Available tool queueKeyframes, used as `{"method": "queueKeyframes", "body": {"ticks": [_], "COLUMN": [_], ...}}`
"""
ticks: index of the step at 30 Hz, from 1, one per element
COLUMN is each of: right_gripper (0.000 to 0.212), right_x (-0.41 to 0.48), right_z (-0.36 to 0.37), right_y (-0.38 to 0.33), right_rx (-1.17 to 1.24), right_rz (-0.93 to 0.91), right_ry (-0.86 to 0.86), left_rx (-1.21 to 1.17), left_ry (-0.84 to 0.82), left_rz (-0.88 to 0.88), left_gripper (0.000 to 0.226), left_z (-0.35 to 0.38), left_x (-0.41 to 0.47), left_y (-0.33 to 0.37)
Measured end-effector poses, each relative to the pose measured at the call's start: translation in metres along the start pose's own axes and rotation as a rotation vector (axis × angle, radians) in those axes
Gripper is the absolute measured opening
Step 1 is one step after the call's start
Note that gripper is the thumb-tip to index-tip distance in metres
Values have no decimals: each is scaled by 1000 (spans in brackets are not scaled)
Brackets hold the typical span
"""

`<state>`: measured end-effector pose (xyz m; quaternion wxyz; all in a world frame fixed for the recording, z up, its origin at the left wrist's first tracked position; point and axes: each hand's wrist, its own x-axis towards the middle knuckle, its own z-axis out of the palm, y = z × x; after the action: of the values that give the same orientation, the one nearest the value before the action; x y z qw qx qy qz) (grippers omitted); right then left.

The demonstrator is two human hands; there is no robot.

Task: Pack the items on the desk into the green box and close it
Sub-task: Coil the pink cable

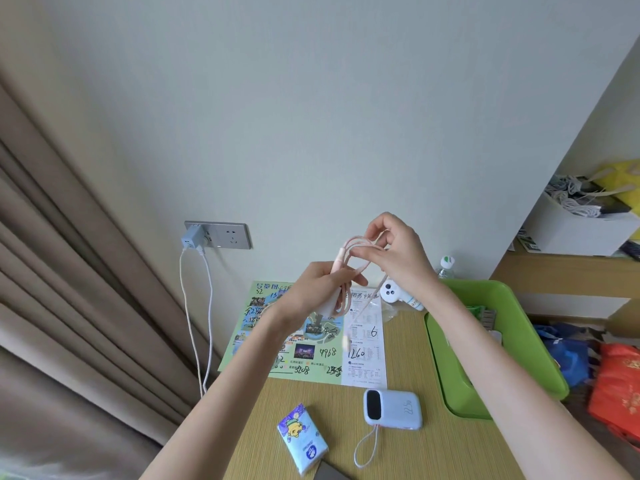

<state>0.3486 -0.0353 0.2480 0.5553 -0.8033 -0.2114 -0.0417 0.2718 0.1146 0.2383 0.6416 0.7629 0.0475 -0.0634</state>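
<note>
Pink cable (347,250), partly wound into loops, hangs above the table (436,457) at about twelve o'clock of its middle. The left hand (320,287) is closed around the gathered strands and the plug end at the bottom of the coil. The right hand (393,249) pinches the top of the loop between thumb and fingertips.

The step in hand looks like coiling the cable so that it fits the green box (441,362), which stands open at three o'clock on the table with a few things already inside. To do it well, the left hand should keep the strands clamped together while the right lays each new turn to match the others, so nothing springs loose. The free tail, trailing toward six o'clock, is best tucked through the coil or held flat before the bundle goes over to the box.

Counted on the table:
- one power bank (393,408) with a wrist loop, at five o'clock
- one tissue pack (303,439) at seven o'clock
- one printed map sheet (304,341) with handwritten numbers at the centre
- one white handheld gadget (398,293) at one o'clock, with one bottle (446,266) behind it
- one green box, whose lid cannot be made out
</note>
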Motion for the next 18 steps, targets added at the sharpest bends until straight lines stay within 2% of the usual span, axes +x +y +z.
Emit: {"method": "queueKeyframes", "body": {"ticks": [4,7,10,13,18], "right_gripper": [23,37,34,26,26], "right_x": [-4,-14,-23,-28,-29], "right_z": [-10,-16,-20,-18,3], "right_y": [8,21,33,36,19], "right_rx": [210,245,318,329,421], "right_rz": [142,211,244,232,223], "right_ry": [-116,-224,-195,-179,-213], "left_rx": [-65,-181,-319,-338,-305], "left_ry": [17,111,206,268,204], "left_rz": [22,36,60,74,109], "left_gripper": [26,24,24,24,26], "left_z": [-6,-13,-22,-25,-11], "left_x": [1,4,6,8,6], "left_y": [2,3,5,6,8]}}
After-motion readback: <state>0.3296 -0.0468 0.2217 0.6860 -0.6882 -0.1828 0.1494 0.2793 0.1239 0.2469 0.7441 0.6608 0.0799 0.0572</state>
